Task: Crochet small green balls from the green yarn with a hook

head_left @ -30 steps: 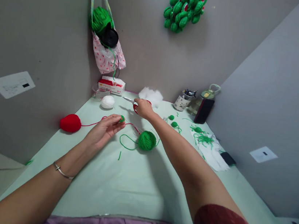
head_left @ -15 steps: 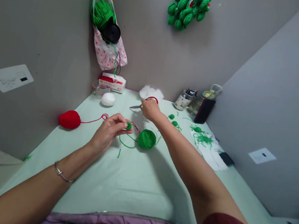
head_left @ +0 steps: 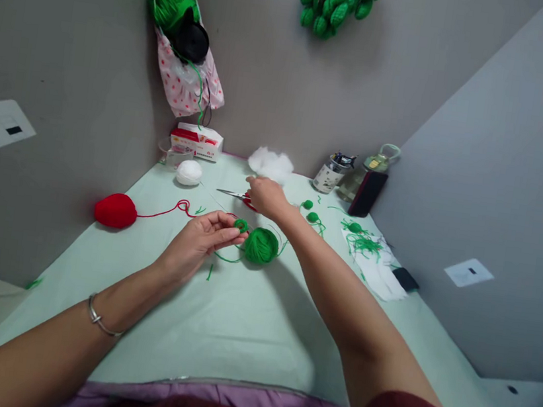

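My left hand [head_left: 204, 241] pinches a small round green crocheted piece [head_left: 241, 226] between thumb and fingers; its middle shows a hole. A green yarn ball [head_left: 261, 246] lies just right of it, with loose green yarn at its side. My right hand [head_left: 268, 196] is stretched farther out over the table, its index finger extended and the other fingers partly hidden. Directly beneath its fingers lie scissors [head_left: 233, 194] with red handles, blades pointing left. Beyond that hand sits a tuft of white stuffing [head_left: 271, 163].
At left are a red yarn ball [head_left: 116, 210], a white yarn ball [head_left: 189, 172] and a red-white box [head_left: 196, 141]. Small green balls [head_left: 312, 217], a pen holder [head_left: 330, 174], a bottle [head_left: 351, 186], a phone [head_left: 369, 194] and white paper [head_left: 382, 278] stand or lie right. A polka-dot bag [head_left: 188, 79] hangs on the wall.
The scissors, earlier in my right hand, now lie lower and farther left, under its fingers. My left hand has turned the green piece so its hole shows. The whole view has shifted slightly.
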Demonstrator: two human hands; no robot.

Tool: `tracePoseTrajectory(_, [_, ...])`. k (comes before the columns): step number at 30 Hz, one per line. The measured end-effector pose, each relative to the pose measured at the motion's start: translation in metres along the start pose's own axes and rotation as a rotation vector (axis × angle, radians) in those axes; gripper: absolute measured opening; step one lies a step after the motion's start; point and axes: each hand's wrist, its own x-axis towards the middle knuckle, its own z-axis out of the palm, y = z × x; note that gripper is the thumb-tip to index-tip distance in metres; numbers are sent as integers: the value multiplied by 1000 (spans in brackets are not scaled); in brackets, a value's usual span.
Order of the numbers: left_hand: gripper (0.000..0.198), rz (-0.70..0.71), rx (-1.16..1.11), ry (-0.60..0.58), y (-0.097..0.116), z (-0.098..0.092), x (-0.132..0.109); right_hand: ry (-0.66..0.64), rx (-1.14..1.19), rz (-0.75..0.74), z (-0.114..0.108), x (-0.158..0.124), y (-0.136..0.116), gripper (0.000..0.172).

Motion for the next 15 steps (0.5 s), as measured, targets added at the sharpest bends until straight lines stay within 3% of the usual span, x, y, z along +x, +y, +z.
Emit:
tracePoseTrajectory(2, [23,1,3,-1,1,0,-1,15,97,-51,-15,-19,-8,29])
tracePoseTrajectory(4, [21,7,11,3,2,1,-3,-5,241,-131,-26,-47,-14,42])
tracePoseTrajectory(6, [20,14,26,2,1,3,-5,-12,668,-238,-29,-78,-18,37])
tracePoseTrajectory(7, [20,14,35,-3,0,3,-5,-10,772,-246,-28,-93,-18,29])
tracePoseTrajectory(10, [22,-2,71,-35,-4,5,-7,48,924,-131,-22,-126,-16,19])
tracePoseTrajectory(15, [19,9,114,-38,-12,7,-8,81,1242,43,-6,-143,-3,27])
